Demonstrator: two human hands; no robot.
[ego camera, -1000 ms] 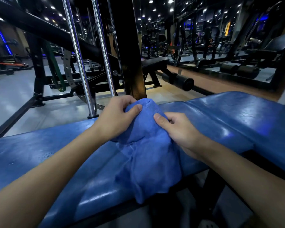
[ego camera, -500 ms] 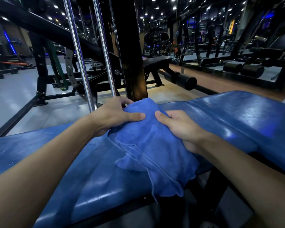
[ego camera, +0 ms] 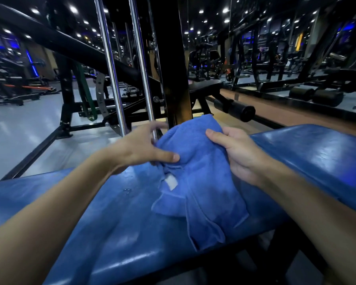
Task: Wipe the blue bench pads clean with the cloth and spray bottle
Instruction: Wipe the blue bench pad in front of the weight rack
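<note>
Blue padding fills the near part of the view: a long glossy surface (ego camera: 115, 233) runs from left to right, creased and shiny, with a few wet drops near its middle. Both forearms reach over it from the near edge. A blue cloth (ego camera: 201, 182) lies on the surface between them, its lower corners draped toward the near edge and its upper part lifted into a bunched peak. A small white patch shows in its folds, and what it is cannot be told.

The left grip (ego camera: 138, 149) meets the cloth's left side with the thumb laid flat across a fold. Its fingers are blurred and stretched toward the far side, so whether they have hold of the fabric cannot be told. The right grip (ego camera: 238, 153) has the cloth's right side, thumb on the near face and fingers curled behind it.

To the right a second blue pad (ego camera: 317, 153) sits higher, touching the first along a seam. Just beyond stand a black upright post (ego camera: 169, 58) and two chrome rods (ego camera: 109, 68), with a green band (ego camera: 84, 93) hanging to their left. Farther off are a black bench with roller pads (ego camera: 240, 112), a pale grey floor (ego camera: 19, 130), rows of dark machines and small ceiling lights
</note>
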